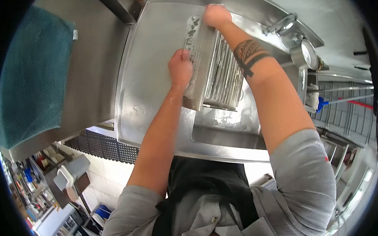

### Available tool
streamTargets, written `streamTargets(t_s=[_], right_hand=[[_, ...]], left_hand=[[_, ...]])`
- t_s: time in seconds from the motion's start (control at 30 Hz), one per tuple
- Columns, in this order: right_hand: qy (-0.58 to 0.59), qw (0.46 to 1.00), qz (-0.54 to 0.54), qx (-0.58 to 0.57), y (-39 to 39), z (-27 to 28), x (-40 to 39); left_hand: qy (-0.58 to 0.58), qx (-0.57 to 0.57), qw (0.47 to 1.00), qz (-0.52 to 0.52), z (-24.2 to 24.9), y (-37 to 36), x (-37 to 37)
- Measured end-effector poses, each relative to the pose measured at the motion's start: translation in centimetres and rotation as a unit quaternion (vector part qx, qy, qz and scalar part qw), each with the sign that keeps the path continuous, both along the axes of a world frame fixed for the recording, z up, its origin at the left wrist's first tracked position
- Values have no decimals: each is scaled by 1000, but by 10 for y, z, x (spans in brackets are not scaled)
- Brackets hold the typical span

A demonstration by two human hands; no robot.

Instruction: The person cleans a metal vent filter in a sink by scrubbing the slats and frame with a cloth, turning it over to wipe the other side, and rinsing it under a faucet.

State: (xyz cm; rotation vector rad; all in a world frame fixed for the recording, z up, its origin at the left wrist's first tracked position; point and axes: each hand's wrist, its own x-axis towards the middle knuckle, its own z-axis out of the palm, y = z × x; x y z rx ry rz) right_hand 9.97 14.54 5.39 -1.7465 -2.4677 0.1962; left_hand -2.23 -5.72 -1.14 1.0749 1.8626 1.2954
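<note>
A metal baffle grease filter [223, 79] with a row of long slats is tilted over the edge of the sink basin. Its broad, smooth frame side and a wet strip with dark, leaf-shaped openings face left. My left hand [180, 70] is closed on the left edge of that strip, thumb on top. At the far end of the filter, my right hand [217, 16] is closed over the corner; its fingertips are hidden. Under the filter lie the wet steel drainboard [151, 75] and the sink basin [228, 136].
A teal towel [36, 75] lies on the steel counter at left. Beyond the sink's right rim stand a glass jar [291, 39] and a metal pot [304, 54]. A wire rack [343, 102] is on the right. Below the counter runs a black perforated mat [102, 147].
</note>
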Motion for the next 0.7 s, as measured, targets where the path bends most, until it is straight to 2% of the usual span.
streamTargets(t_s=[0.1,0.17,0.2,0.27,0.33,0.4,0.47,0.53,0.6,0.7], right_hand=[[-70,996,-29,44,-3,0,-13],[-127,984,111,57,-14,-2,-16],[-134,983,114,61,-15,0,-15],[-61,981,177,-52,-15,3,-18],[-29,975,213,-48,14,-7,-15],[-35,981,187,46,20,-4,-16],[3,985,168,42,-2,-13,-18],[-31,966,255,1,-32,-12,-19],[-28,963,264,-48,-77,1,-13],[-35,968,248,-14,-93,30,19]], left_hand=[[37,45,998,9,-1,0,1],[18,36,999,-1,0,3,1],[11,40,999,3,2,4,2],[1,19,1000,-2,5,5,-1],[6,19,1000,3,5,7,-1],[11,14,1000,6,8,5,-1],[25,24,999,-2,10,2,-2],[14,14,1000,-5,5,6,-3],[1,1,1000,-9,5,6,-1],[12,21,1000,9,8,4,-2]])
